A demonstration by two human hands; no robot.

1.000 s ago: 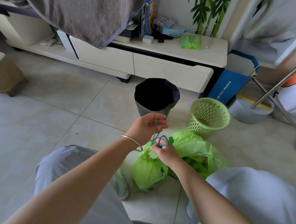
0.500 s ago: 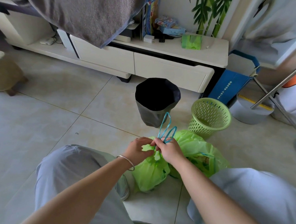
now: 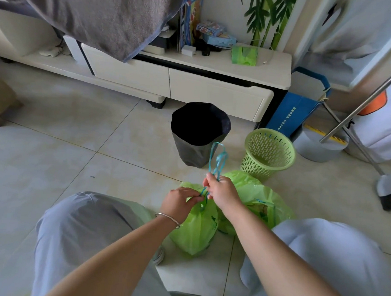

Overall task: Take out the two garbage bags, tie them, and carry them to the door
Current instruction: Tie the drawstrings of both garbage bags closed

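Two light green garbage bags lie on the tiled floor between my knees. The near bag (image 3: 194,229) is gathered at its neck, and my left hand (image 3: 178,203) pinches that neck. My right hand (image 3: 221,191) grips the bag's teal drawstring (image 3: 217,159), whose loops stand up above my fingers. The second green bag (image 3: 260,196) sits just behind and to the right, its mouth still loose with a teal string showing.
A dark bin (image 3: 198,134) and a green plastic basket (image 3: 269,151) stand just beyond the bags. Behind them runs a white low cabinet (image 3: 215,90). A blue paper bag (image 3: 298,103), a grey basin (image 3: 321,147) and a metal pole (image 3: 360,100) crowd the right.
My left hand dropped from the raised string down to the bag's neck. The drawstring loops now stand up above my right hand, and the bag's mouth is drawn tight.
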